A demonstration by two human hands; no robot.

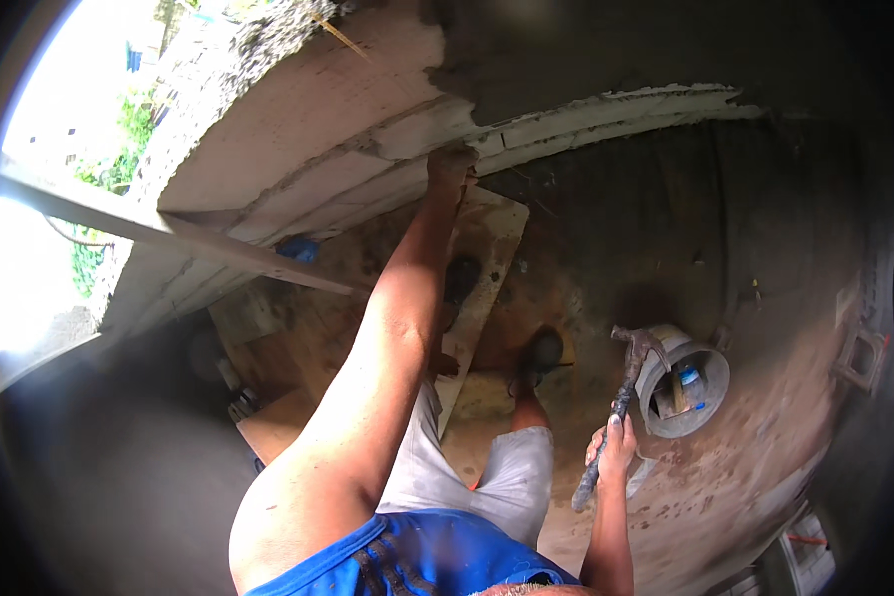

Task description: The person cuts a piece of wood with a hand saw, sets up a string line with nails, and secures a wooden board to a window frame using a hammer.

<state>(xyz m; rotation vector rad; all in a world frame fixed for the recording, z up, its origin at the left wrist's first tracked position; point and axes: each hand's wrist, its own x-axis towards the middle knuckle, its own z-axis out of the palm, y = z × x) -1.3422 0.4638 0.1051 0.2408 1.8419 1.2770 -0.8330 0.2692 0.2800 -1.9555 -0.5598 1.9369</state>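
My right hand (616, 449) is wrapped round the grip of a claw hammer (631, 382), held head up beside a bucket. Ahead, my left arm stretches out to the wall (397, 139). At its end my left hand (451, 167) is closed against the wall, by the edge of a pale strip of block or mortar. What its fingers hold is dark and too small to make out.
A grey bucket (720, 382) holding a bottle (687, 374) stands at the right. Under the left arm lies a wooden board (497, 223). A beam (258, 260) slants in from a bright opening at left. Something blue (298, 248) lies by the wall's foot.
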